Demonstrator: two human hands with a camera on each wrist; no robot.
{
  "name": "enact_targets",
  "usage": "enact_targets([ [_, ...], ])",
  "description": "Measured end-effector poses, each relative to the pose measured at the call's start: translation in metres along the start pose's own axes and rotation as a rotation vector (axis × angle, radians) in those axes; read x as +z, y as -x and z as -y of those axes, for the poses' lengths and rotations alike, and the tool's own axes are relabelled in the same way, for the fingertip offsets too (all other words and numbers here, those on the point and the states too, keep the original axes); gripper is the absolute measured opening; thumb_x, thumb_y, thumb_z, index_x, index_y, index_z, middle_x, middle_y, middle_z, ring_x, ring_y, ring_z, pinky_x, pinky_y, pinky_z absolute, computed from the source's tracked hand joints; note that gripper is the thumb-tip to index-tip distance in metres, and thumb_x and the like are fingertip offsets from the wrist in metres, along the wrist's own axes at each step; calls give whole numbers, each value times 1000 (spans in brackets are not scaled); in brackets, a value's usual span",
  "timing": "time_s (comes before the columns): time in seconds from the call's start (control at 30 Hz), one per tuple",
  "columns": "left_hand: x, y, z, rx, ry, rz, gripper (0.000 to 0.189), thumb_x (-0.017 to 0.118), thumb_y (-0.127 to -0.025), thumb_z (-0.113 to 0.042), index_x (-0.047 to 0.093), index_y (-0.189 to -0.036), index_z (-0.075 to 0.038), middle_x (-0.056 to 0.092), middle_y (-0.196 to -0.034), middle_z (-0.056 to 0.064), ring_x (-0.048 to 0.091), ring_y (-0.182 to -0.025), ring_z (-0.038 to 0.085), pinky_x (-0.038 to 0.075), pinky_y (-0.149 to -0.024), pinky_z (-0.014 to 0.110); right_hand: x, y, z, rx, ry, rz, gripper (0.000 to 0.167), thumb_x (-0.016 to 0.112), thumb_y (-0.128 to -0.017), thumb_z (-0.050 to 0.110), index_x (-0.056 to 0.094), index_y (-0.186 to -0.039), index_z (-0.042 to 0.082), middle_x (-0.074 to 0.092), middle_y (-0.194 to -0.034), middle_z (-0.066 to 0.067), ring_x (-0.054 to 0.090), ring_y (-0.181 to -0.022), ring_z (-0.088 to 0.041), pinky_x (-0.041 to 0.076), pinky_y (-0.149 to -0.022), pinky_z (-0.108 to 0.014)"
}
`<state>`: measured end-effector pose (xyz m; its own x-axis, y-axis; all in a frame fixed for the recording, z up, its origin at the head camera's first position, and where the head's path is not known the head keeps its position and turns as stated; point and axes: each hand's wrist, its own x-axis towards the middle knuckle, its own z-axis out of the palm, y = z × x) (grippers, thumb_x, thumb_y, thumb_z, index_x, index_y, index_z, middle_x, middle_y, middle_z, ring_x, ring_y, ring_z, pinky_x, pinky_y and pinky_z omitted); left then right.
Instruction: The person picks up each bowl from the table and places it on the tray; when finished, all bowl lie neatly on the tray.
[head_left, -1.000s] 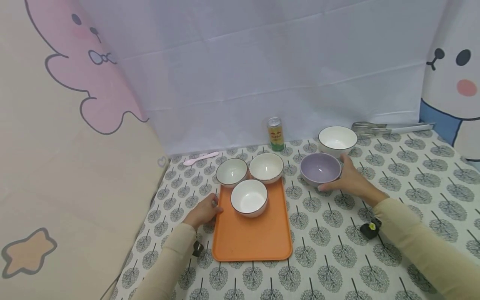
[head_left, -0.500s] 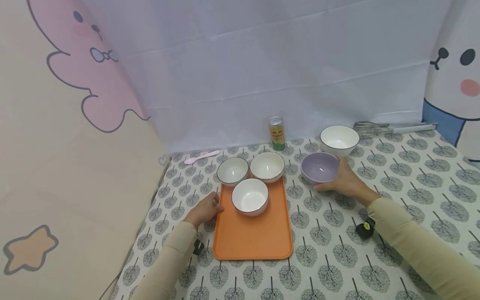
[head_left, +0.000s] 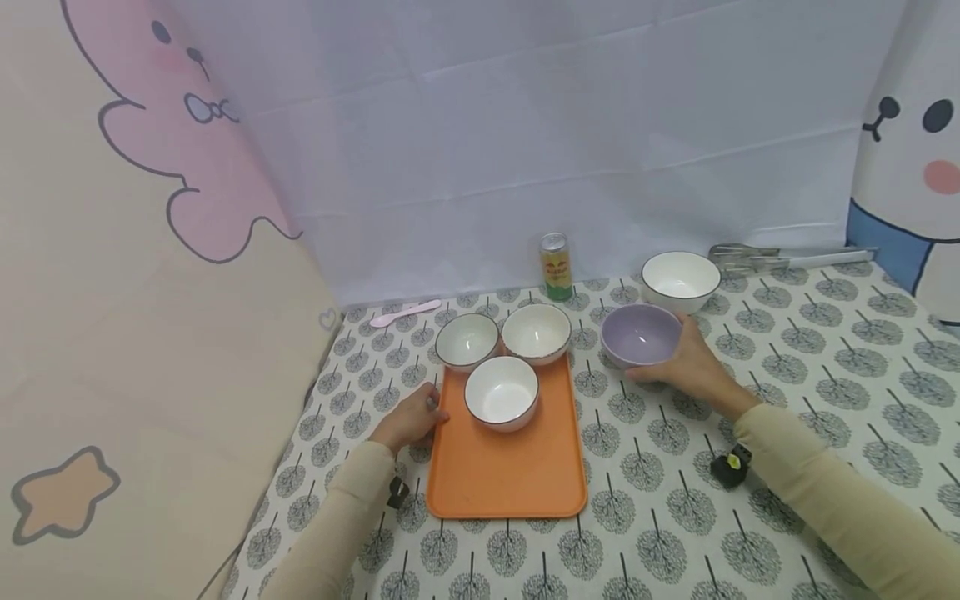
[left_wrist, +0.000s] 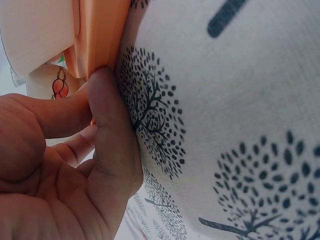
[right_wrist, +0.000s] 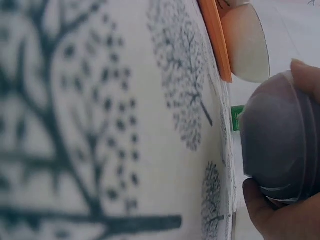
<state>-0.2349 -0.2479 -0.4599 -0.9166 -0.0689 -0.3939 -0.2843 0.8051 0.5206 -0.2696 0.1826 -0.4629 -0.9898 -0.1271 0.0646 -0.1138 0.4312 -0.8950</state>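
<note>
My left hand (head_left: 408,419) pinches the left edge of an orange tray (head_left: 506,479); in the left wrist view its fingertips meet at the tray rim (left_wrist: 100,40). A white dark-rimmed bowl (head_left: 501,396) stands on the tray, with two more light bowls, one at back left (head_left: 467,343) and one at back right (head_left: 536,333), at its far end. To the right, my right hand (head_left: 693,367) grips a purple bowl (head_left: 637,335) by its right side. In the right wrist view, thumb and fingers span that bowl's wall (right_wrist: 275,135). Its inside looks empty from above.
Right behind the purple bowl stands another white bowl (head_left: 680,279). A whisk and a white-handled tool (head_left: 795,257) lie at the back right. A drink can (head_left: 557,267) stands by the back curtain, and a pink spoon (head_left: 405,313) lies at the back left.
My right hand has closed in around the purple bowl, thumb and fingers shifting a little left along it. The left hand stays at the tray edge. The head view has shifted slightly.
</note>
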Motion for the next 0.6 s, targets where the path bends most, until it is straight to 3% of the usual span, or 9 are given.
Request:
enact_targets([
  [0.23, -1, 0, -1, 16, 11, -2, 24, 66, -97, -22, 54, -113, -9, 64, -87, 7, 64, -75, 21, 53, -71, 37, 5, 7, 12, -76, -74, -42, 128, 96, -66, 20, 8, -158, 4, 29, -149, -29, 37, -132, -48, 33, -104, -67],
  [0.4, -1, 1, -1, 13, 8, -6, 24, 66, -97, -22, 54, -113, -9, 64, -86, 7, 64, -75, 21, 52, -72, 37, 10, 16, 25, -102, -102, -17, 133, 97, -64, 19, 6, -160, 12, 29, -152, -27, 37, -132, -49, 34, -102, -68],
  [0.6, -1, 1, -1, 10, 0, 0, 24, 66, -97, -21, 53, -114, -9, 64, -86, 6, 64, -75, 20, 52, -72, 37, 19, 31, 47, -114, -132, 17, 133, 98, -61, 17, 8, -159, 6, 32, -149, -28, 39, -130, -47, 34, -104, -65],
])
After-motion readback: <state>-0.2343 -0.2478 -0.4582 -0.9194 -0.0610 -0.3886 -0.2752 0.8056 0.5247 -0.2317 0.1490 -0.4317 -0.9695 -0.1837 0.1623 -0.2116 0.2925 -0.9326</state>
